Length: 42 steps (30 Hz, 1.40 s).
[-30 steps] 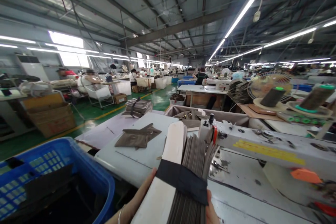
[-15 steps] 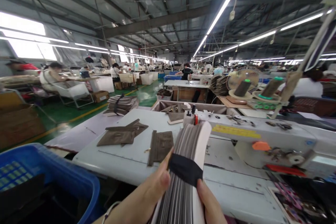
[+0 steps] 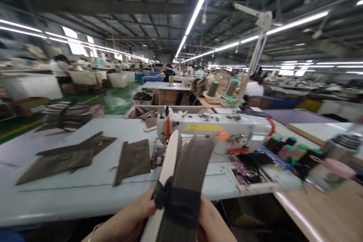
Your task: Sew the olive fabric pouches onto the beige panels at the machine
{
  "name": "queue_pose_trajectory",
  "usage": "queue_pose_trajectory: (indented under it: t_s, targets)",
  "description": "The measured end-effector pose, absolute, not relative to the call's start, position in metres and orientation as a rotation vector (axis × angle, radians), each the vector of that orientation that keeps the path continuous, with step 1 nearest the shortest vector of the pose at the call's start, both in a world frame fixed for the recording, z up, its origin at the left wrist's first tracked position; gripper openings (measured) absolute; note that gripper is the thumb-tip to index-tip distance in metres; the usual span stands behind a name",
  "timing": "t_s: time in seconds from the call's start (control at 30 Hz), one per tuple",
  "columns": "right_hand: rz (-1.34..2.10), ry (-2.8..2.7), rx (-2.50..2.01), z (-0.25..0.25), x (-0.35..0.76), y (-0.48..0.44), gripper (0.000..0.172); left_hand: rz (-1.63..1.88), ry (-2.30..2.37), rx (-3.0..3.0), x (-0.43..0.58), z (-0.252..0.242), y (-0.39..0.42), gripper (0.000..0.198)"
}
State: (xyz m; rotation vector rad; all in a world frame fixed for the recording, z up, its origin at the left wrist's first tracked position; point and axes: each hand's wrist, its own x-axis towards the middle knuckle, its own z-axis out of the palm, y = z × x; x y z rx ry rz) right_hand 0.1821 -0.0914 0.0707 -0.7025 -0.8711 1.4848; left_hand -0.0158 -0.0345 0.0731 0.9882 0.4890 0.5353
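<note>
A thick bundle of grey-brown fabric pieces (image 3: pixel 193 164) stands tilted before me, with a pale flat piece (image 3: pixel 171 159) along its left side. Round its middle runs a black band (image 3: pixel 185 205), knotted at the left. My left hand (image 3: pixel 140 210) grips the bundle from the left, thumb beside the knot. From the other side my right hand (image 3: pixel 212 217) holds it; most of the fingers of both hands are hidden behind it. Beyond lie a brown fabric piece with a flap (image 3: pixel 134 159) and overlapping brown pieces (image 3: pixel 70 155) on the white sewing table (image 3: pixel 93 196).
A white sewing machine (image 3: pixel 198 123) stands behind the bundle. To its right are a tray of small tools (image 3: pixel 249 174), several thread spools (image 3: pixel 289 149) and a pink-lidded jar (image 3: pixel 326 174). Another tied stack (image 3: pixel 72 115) lies at left. Co-workers sit farther off.
The view has swung right. Both hands have turned the bundle, so its pale side now faces left and the band's knot shows. The fabric pieces on the table appear farther left.
</note>
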Motion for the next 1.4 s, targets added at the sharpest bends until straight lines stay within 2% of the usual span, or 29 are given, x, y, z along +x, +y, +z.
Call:
queue_pose_trajectory:
  t_s: [0.1, 0.17, 0.23, 0.3, 0.5, 0.73, 0.8, 0.9, 0.97, 1.07, 1.2, 1.27, 1.4]
  targets:
    - [1.298, -0.972, -0.742, 0.086, 0.204, -0.122, 0.063, 0.494, 0.668, 1.053, -0.001, 0.065, -0.024, 0.071]
    - [1.272, -0.856, -0.705, 0.088, 0.210, -0.140, 0.076, 0.446, 0.722, 1.157, 0.020, 0.062, -0.015, 0.074]
    - [1.277, -0.698, -0.679, 0.079, 0.216, -0.154, 0.094, 0.428, 0.714, 1.339, 0.048, 0.064, -0.013, 0.073]
    - [1.204, -0.565, -0.716, 0.063, 0.227, -0.168, 0.100, 0.409, 0.637, 1.505, 0.081, 0.069, -0.018, 0.070]
    - [0.877, -0.116, -0.848, 0.011, 0.305, -0.221, 0.072, 0.139, 0.081, 1.326, 0.202, 0.088, -0.038, 0.081]
    - [0.364, -0.173, -1.399, -0.008, 0.431, -0.241, 0.067, -0.108, 0.110, 1.376, 0.325, 0.073, -0.036, 0.063]
    - [0.379, -0.195, -1.529, -0.012, 0.461, -0.248, 0.057, -0.071, 0.131, 1.480, 0.339, 0.053, -0.038, 0.063]
    - [0.447, -0.237, -1.815, -0.019, 0.498, -0.270, 0.038, -0.033, 0.153, 1.649, 0.343, 0.017, -0.041, 0.073]
    - [0.432, -0.287, -1.982, -0.021, 0.518, -0.286, 0.033, -0.014, 0.190, 1.704, 0.339, -0.002, -0.043, 0.078]
    - [0.294, -0.374, -2.140, -0.015, 0.548, -0.298, 0.023, 0.187, 0.185, 1.928, 0.331, -0.011, -0.045, 0.067]
    - [0.149, -0.456, -2.238, -0.001, 0.586, -0.288, 0.027, 0.528, 0.060, 2.343, 0.340, 0.007, -0.050, 0.057]
    - [0.168, -0.486, -2.255, 0.003, 0.599, -0.279, 0.025, 0.535, -0.099, 2.500, 0.355, 0.018, -0.054, 0.064]
    - [0.218, -0.476, -2.233, 0.004, 0.609, -0.268, 0.026, 0.454, -0.452, 2.736, 0.391, 0.026, -0.063, 0.095]
